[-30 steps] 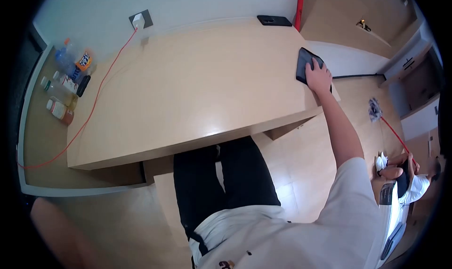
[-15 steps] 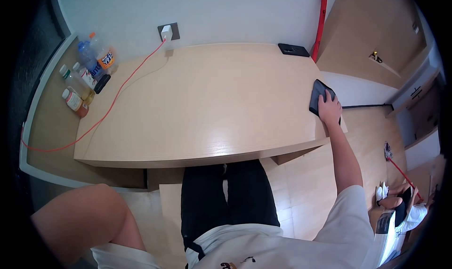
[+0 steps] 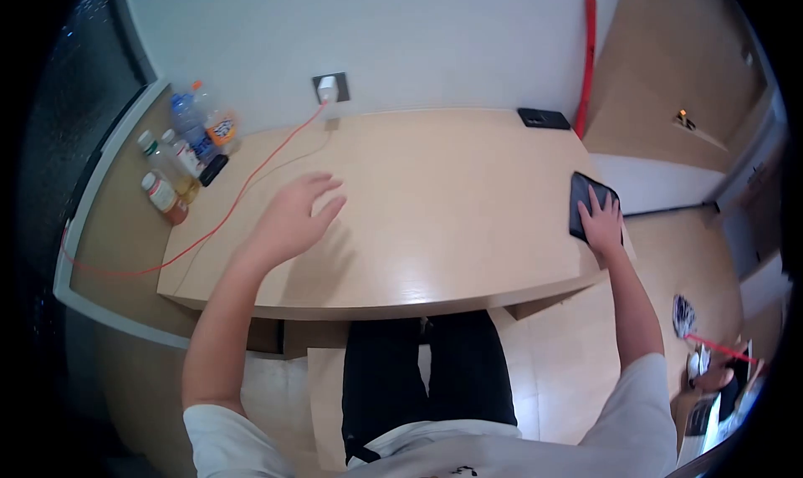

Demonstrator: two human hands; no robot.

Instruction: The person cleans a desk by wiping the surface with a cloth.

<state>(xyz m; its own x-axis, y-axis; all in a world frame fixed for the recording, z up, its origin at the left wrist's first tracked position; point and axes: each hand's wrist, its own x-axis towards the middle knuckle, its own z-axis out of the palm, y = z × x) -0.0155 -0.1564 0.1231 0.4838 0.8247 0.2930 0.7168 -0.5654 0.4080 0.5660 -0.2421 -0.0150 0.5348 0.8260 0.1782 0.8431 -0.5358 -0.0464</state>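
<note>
Black pouch [image 3: 580, 197] at desk [image 3: 443, 219] right edge, long axis roughly front-to-back. Right hand [image 3: 604, 225] flat on it, fingers splayed forward. Left hand [image 3: 295, 219] well apart, over desk, half-open, fingers forward-right.

A lived-in room, home or dorm: drink bottles [image 3: 186, 153], a charger [image 3: 329, 88] plugged in, a mop [image 3: 683, 315] on the floor [image 3: 665, 260].
</note>
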